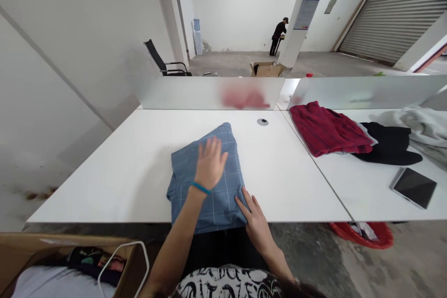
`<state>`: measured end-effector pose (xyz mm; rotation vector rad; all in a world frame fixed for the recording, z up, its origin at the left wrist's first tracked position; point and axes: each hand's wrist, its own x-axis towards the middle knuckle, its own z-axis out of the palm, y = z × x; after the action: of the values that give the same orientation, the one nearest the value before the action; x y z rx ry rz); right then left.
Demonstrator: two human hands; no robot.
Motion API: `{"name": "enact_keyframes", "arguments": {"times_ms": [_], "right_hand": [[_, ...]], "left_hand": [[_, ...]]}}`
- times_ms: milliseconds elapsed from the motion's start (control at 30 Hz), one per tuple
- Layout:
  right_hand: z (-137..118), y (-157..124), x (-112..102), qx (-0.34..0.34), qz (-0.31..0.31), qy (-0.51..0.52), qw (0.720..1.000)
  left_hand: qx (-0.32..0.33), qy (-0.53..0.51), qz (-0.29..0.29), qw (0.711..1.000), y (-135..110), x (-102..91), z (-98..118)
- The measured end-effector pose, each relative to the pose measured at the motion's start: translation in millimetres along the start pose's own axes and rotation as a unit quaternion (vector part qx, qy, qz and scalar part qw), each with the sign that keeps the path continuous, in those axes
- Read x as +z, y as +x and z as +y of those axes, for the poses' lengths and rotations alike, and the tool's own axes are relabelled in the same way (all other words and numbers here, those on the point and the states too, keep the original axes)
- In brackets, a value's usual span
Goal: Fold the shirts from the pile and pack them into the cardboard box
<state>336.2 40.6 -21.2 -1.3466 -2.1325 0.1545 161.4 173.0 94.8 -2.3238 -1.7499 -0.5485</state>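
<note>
A blue garment with a thin white check [228,191] lies folded on the white table, its near edge reaching the table's front edge. My left hand [210,160], with a teal band on the wrist, is over the middle of the cloth, fingers spread and slightly blurred. Whether its palm presses on the fabric I cannot tell. At the garment's lower right edge rests my right hand [254,214], fingers stretched out and touching the cloth.
On the right are a folded dark red garment [330,128], black clothing [387,144], pale cloth [428,128] and a dark-screened tablet [415,187]. Frosted dividers [195,94] line the back. Below are a cardboard box [127,260] of clothes and a red bin [386,237]. A person [278,37] stands far off.
</note>
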Motion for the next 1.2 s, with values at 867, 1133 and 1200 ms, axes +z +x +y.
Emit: {"name": "enact_keyframes", "arguments": {"times_ms": [867, 1133, 1200], "right_hand": [[-14, 62, 7, 0.039, -0.055, -0.091, 0.994], [-10, 55, 7, 0.022, -0.048, -0.077, 0.996], [-8, 55, 5, 0.031, -0.046, -0.043, 0.998]], "left_hand": [[-0.055, -0.075, -0.163, 0.982, 116, 142.5, -7], [-0.051, -0.080, -0.161, 0.982, 123, 146.8, -10], [-0.047, -0.086, -0.160, 0.982, 123, 144.9, -12]]}}
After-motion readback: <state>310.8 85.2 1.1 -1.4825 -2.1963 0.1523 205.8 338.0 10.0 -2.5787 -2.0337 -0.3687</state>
